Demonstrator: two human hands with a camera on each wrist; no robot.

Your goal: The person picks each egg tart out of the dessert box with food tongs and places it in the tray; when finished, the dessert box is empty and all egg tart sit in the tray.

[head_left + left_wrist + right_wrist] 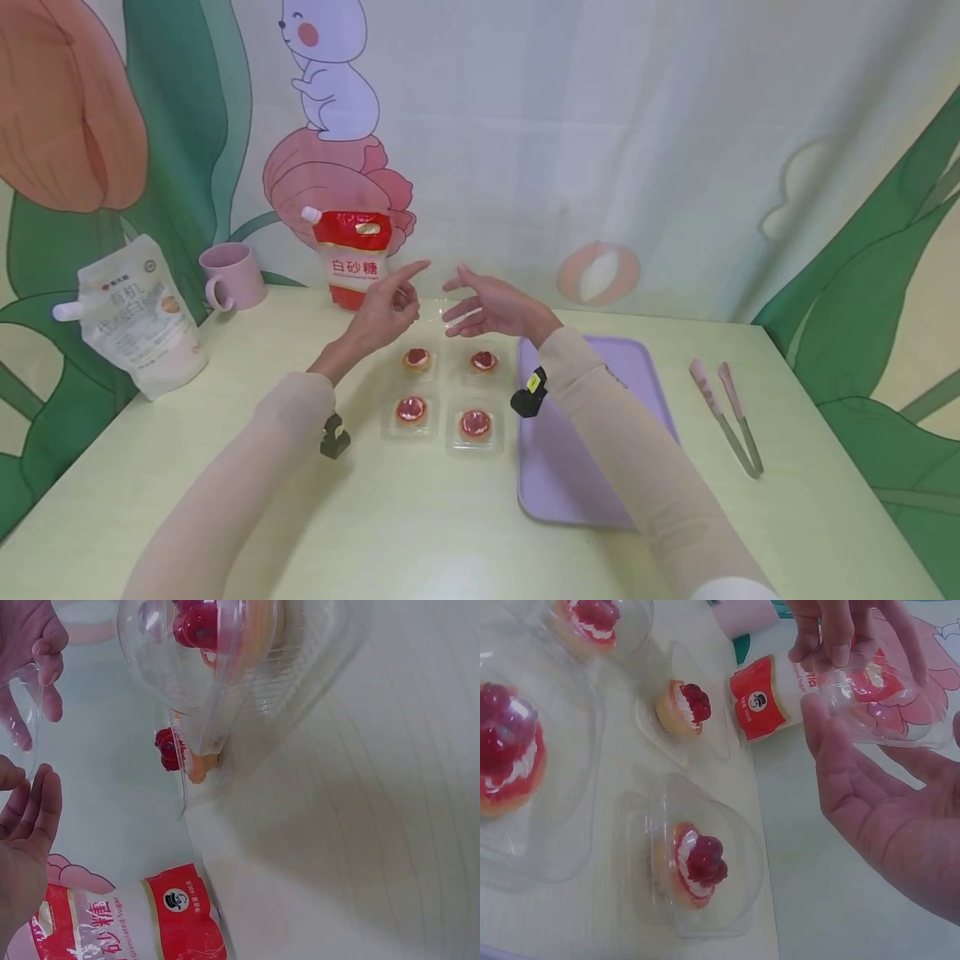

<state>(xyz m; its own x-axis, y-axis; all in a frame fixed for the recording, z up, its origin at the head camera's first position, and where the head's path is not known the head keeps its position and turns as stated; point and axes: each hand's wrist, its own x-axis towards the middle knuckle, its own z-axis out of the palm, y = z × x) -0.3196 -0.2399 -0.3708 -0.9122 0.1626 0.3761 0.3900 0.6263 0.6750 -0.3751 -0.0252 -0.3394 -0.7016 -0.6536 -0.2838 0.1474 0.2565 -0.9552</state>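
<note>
A clear plastic dome lid [877,705] is raised above the back of the table, between my two hands. My left hand [386,307] holds one side of it, index finger stretched out. From the other side my right hand [498,308] holds it with spread fingers. Below, a berry-topped tart [686,709] sits uncovered in a clear base at the back left. Another boxed tart [483,361] stands at the back right under its dome. Two more boxed tarts, one front left [411,409] and one front right [475,424], sit nearer me.
A lilac tray [551,492] lies under my right forearm, with tongs [731,417] further right. At the back left stand a red-and-white sugar bag [352,258], a pink mug [238,275] and a white spouted pouch [142,321]. A printed curtain [675,167] hangs behind the table.
</note>
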